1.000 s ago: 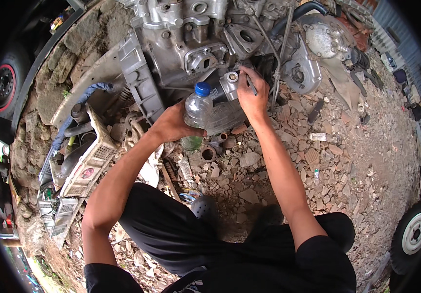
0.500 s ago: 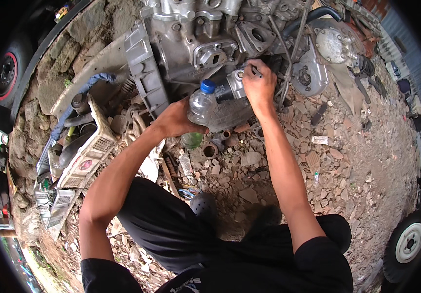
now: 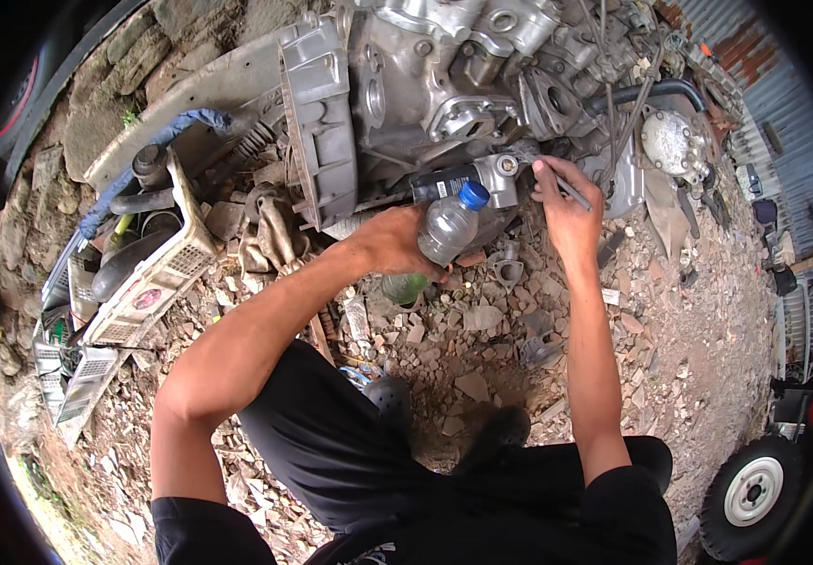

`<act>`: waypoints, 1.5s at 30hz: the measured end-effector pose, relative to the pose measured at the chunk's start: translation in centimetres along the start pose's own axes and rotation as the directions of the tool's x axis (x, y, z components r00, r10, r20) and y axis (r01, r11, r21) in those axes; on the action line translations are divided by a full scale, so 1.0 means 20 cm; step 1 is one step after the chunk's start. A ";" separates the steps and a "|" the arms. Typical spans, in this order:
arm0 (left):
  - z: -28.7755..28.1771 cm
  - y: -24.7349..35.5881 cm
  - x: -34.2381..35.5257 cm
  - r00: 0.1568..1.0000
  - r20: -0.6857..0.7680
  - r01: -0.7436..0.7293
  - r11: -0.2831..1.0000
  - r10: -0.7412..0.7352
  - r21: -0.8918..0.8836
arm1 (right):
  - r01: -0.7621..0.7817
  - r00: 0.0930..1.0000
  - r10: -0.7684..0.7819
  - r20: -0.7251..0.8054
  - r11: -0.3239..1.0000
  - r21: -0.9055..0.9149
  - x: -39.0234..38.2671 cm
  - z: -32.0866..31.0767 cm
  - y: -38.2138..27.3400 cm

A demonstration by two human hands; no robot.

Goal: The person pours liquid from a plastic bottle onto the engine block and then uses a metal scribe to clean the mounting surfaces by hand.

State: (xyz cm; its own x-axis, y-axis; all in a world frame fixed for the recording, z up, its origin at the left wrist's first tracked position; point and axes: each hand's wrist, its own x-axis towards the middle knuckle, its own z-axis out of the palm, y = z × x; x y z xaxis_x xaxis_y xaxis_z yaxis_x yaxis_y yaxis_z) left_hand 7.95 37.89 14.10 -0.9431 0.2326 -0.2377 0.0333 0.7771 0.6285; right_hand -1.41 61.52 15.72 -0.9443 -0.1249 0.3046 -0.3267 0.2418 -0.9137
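Note:
My left hand [image 3: 395, 243] is wrapped round a clear plastic bottle [image 3: 448, 233] with a blue cap, tilted to the right. Greenish liquid [image 3: 405, 286] shows at its lower end, below my fingers. In my right hand [image 3: 571, 212], pinched between the fingers, is a slim dark rod [image 3: 571, 190]; its tip is hard to make out. Those fingers are just right of a silver metal housing [image 3: 501, 179] joined to a black cylinder [image 3: 446, 183] on the engine's near side. The big grey engine block [image 3: 425, 80] stands in front of me.
A white plastic crate [image 3: 143, 273] with hoses lies to the left, near a stone wall [image 3: 96, 122]. A round metal cover [image 3: 675, 141] sits at the right of the engine. Broken rubble [image 3: 482, 320] covers the ground; a wheel [image 3: 753, 492] stands at lower right.
My right hand has drawn back to the right, off the silver housing, with the rod in it. The bottle in my left hand now leans more to the right. The view has shifted.

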 end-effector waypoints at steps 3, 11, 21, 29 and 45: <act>0.02 -0.10 0.02 0.998 -0.044 -0.040 0.996 0.036 -0.081 | 0.078 0.992 -0.075 0.104 0.997 -0.024 0.01 0.05 0.09; -0.02 -0.24 0.06 0.998 -0.021 0.054 0.991 -0.057 -0.121 | 0.576 0.815 -0.397 0.423 0.471 -0.668 0.25 0.23 0.14; 0.01 -0.34 0.09 0.996 -0.079 0.033 0.996 -0.040 -0.087 | 0.710 0.699 -0.299 0.650 0.407 -0.576 0.34 0.08 -0.01; 0.03 -0.24 0.13 0.998 0.011 0.069 0.992 -0.069 -0.108 | 0.785 0.613 -0.393 0.685 0.401 -0.473 0.31 0.12 0.12; 0.04 -0.20 0.14 0.998 0.016 0.062 0.997 -0.062 -0.042 | 0.509 0.858 -0.358 0.369 0.492 -0.706 0.19 -0.01 -0.03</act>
State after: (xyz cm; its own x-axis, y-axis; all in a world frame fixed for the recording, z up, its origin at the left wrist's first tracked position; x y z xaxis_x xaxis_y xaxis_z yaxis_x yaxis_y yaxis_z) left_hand 5.45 35.86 10.30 -0.9379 0.1937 -0.2877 -0.0393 0.7648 0.6430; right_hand -4.72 61.12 17.48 -0.6780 -0.5491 0.4886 -0.6704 0.7346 -0.1047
